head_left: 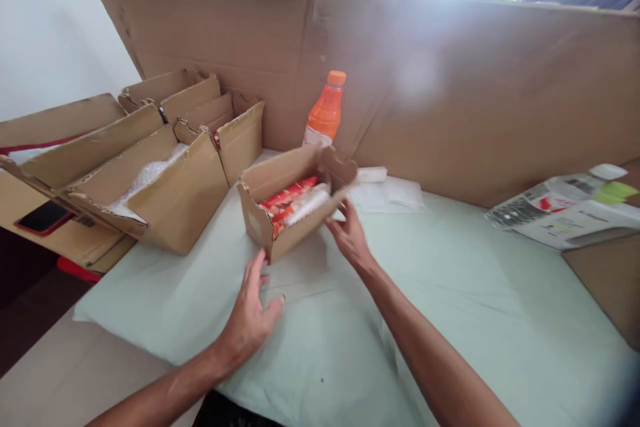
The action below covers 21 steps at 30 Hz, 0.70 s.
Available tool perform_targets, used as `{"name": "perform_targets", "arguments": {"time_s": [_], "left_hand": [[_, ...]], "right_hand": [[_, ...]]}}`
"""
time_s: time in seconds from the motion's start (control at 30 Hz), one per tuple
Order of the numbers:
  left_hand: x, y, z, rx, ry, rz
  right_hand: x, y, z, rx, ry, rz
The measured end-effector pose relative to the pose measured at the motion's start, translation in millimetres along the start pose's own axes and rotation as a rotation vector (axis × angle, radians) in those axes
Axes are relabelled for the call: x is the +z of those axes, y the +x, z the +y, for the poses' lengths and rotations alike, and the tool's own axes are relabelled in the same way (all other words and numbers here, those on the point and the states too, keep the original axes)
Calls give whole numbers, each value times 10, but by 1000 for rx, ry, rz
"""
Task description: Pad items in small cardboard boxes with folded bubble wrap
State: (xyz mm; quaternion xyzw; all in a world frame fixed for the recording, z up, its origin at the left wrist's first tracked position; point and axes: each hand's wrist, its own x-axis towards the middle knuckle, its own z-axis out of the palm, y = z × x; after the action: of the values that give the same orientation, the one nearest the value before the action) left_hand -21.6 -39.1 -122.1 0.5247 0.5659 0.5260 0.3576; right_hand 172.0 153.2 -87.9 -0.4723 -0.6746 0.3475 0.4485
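Observation:
A small open cardboard box (pixel 295 235) is at the middle of the table, slightly tilted. Inside it lie red-orange packets (pixel 289 196) and a white item (pixel 311 203), both blurred. My right hand (pixel 351 233) grips the right end of this box, with some fingers hidden behind its wall. At the box's near left corner is my left hand (pixel 253 313), fingers spread and fingertips at or just touching the cardboard. Behind the box stands an orange bottle (pixel 326 107) with an orange cap.
Several open cardboard bins (pixel 200 193) stand at the left, one holding bubble wrap (pixel 150 177). A phone (pixel 44 217) lies left. White sheets (pixel 390 193) lie behind the box. Plastic jugs (pixel 565 213) lie right. A tall cardboard wall (pixel 450 93) closes the back; a person's head shows above.

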Motion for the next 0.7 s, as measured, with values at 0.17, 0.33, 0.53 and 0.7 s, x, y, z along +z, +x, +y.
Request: {"name": "perform_targets", "arguments": {"time_s": [0.17, 0.33, 0.53, 0.7], "left_hand": [[-129, 872, -136, -37, 7, 88], [-152, 1602, -312, -24, 9, 129], [-34, 2055, -558, 17, 9, 161], [1, 2013, -625, 58, 93, 127]], "right_hand": [[1024, 558, 92, -51, -138, -102], [1238, 671, 34, -85, -368, -261], [1161, 871, -116, -98, -628, -382], [1088, 1002, -164, -151, -733, -456]]}}
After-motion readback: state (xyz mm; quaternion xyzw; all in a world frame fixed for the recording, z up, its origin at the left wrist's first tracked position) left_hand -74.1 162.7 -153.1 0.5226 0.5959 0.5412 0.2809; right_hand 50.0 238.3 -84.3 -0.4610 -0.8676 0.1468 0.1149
